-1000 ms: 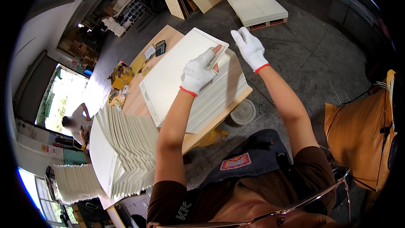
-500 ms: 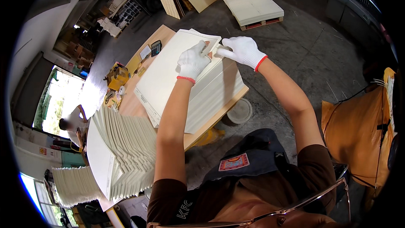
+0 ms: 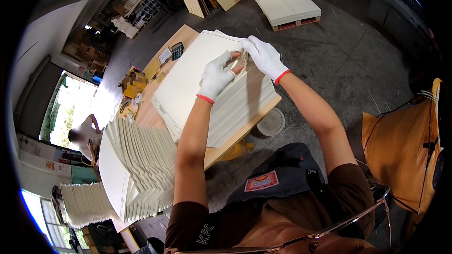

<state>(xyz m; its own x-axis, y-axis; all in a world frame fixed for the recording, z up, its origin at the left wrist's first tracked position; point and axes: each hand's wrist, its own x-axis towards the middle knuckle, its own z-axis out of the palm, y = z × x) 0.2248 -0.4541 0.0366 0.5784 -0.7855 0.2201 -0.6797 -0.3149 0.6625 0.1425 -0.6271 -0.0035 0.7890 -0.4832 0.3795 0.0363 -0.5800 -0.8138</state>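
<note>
We've got the sheet stack (image 3: pixel 188 84) lying flat on the bench (image 3: pixel 242 129), far corner under both gloved hands. Left hand (image 3: pixel 215 76) is curled, thumb and fingers pinching the top sheets' edge; right hand (image 3: pixel 264 56) lies across the same corner, fingers bent down over it, probably to keep the edges aligned while we thumb through them. Fanned sheets (image 3: pixel 141 169) sit at the bench's near left end. Black calculator (image 3: pixel 177 50) beyond the stack. Round white lid (image 3: pixel 270 122) on the floor. Yellow box (image 3: pixel 134 81) to the left.

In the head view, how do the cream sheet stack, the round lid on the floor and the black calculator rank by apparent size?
1. cream sheet stack
2. round lid
3. black calculator, farther away, so real size unsure
</note>
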